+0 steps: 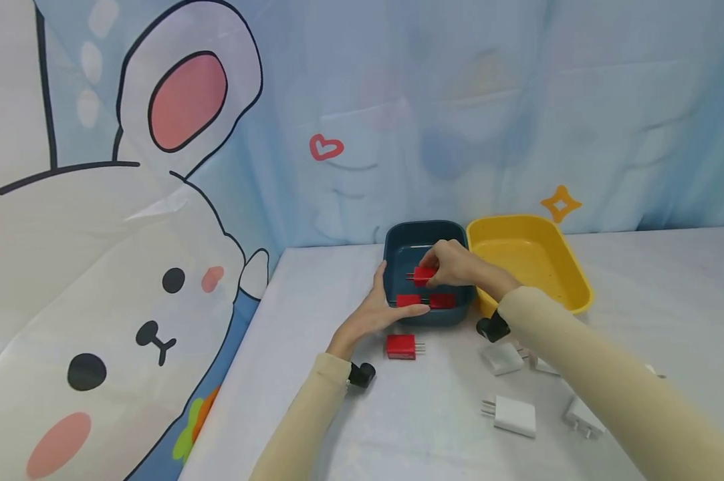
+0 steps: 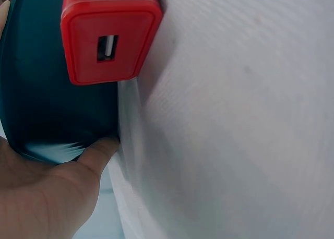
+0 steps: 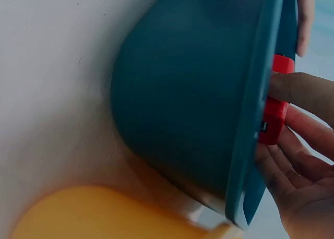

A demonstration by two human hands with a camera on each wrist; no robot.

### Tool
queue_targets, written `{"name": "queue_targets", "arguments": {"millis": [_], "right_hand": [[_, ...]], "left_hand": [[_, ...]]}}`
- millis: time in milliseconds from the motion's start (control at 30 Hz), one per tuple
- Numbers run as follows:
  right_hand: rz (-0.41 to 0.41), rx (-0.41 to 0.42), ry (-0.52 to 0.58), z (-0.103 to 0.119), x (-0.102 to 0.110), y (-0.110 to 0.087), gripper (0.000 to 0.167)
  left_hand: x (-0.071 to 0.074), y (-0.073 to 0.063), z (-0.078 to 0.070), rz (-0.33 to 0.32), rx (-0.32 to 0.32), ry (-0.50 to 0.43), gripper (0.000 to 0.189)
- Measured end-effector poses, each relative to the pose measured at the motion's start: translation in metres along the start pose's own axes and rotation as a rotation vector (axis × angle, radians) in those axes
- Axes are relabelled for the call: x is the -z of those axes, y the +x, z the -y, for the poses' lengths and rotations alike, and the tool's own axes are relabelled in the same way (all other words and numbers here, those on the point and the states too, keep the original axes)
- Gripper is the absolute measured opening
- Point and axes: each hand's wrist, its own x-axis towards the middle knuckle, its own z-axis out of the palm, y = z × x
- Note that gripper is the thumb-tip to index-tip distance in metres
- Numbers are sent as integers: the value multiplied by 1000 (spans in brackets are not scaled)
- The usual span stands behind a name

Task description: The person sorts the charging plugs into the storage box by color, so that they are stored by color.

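A dark teal bin (image 1: 424,228) stands at the back of the table. My left hand (image 1: 370,314) rests on its near left corner, fingers along the left side and thumb stretched across the near side; the thumb touches the wall in the left wrist view. My right hand (image 1: 454,264) pinches a red charger plug (image 1: 422,276) over the bin, its prongs pointing left. Below it, two more red charger plugs, one on the left (image 1: 408,300) and one on the right (image 1: 442,301), lie in the bin. Another red charger plug (image 1: 401,347) lies on the table in front.
A yellow bin (image 1: 521,230) stands directly right of the teal one, under my right forearm. Several white charger plugs, such as this one (image 1: 515,416), lie scattered at the front right. A printed blue curtain (image 1: 398,133) hangs behind the table and along its left.
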Motion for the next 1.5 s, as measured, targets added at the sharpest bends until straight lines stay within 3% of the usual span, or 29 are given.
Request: {"name": "queue_targets", "arguments": {"millis": [567, 900, 1267, 1500], "right_hand": [[-1, -49, 0, 5, -30, 26, 38], [43, -47, -10, 5, -41, 27, 37], [57, -84, 5, 1, -37, 23, 39], [-59, 23, 68, 8, -18, 10, 39]], "left_hand": [[3, 0, 1, 0, 3, -12, 116], [-1, 1, 4, -10, 24, 25, 119], [-3, 2, 2, -14, 12, 25, 116], [1, 0, 2, -10, 14, 19, 118]]}}
